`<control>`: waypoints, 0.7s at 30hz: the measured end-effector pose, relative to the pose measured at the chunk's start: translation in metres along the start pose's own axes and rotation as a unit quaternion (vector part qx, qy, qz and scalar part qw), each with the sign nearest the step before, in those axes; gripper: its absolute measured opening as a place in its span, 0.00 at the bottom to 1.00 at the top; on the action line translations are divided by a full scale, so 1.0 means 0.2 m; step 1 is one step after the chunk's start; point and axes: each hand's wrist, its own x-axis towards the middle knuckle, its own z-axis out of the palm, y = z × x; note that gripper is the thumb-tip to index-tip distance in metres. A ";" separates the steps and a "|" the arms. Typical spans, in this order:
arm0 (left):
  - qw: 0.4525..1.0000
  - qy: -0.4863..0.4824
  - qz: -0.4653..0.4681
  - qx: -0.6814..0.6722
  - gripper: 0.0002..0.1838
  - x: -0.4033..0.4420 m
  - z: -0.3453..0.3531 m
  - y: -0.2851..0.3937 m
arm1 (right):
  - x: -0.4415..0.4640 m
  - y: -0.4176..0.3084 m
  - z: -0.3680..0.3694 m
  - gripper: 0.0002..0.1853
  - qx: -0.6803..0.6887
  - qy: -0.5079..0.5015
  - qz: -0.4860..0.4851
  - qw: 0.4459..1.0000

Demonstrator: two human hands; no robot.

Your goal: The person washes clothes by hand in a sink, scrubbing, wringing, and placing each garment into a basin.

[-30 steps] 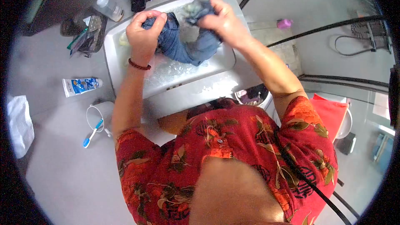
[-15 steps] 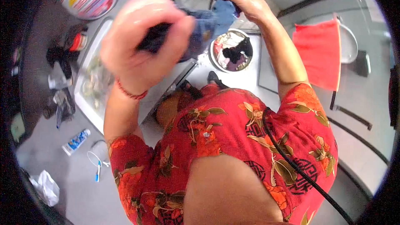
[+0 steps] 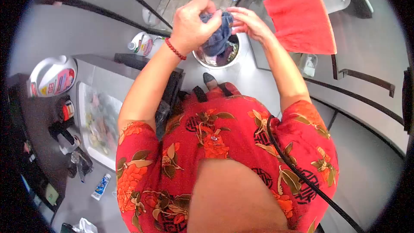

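From where I stand, the left hand (image 3: 189,26) has its fingers closed on the blue denim garment (image 3: 219,39), which hangs over the round basin (image 3: 214,66) on the floor (image 3: 261,80). The right hand (image 3: 255,26) has its fingers loosely open at the garment's edge; whether they touch it I can't tell. With the left seeming to bear the weight, a slip there could drop the cloth. Off centre, it might flop across the near rim, onto the floor by the shoe (image 3: 209,79).
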 end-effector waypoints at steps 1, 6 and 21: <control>1.000 0.005 0.003 -0.004 0.08 0.02 0.05 0.00 | -0.06 -0.02 0.03 0.29 0.011 -0.034 -0.010 0.999; 0.996 -0.011 -0.066 0.058 0.09 0.09 0.31 -0.12 | -0.21 -0.03 0.03 0.43 0.049 -0.129 -0.121 0.983; 0.986 -0.142 -0.071 0.042 0.10 -0.06 0.36 -0.26 | -0.17 0.15 0.13 0.25 -0.261 0.120 -0.112 0.951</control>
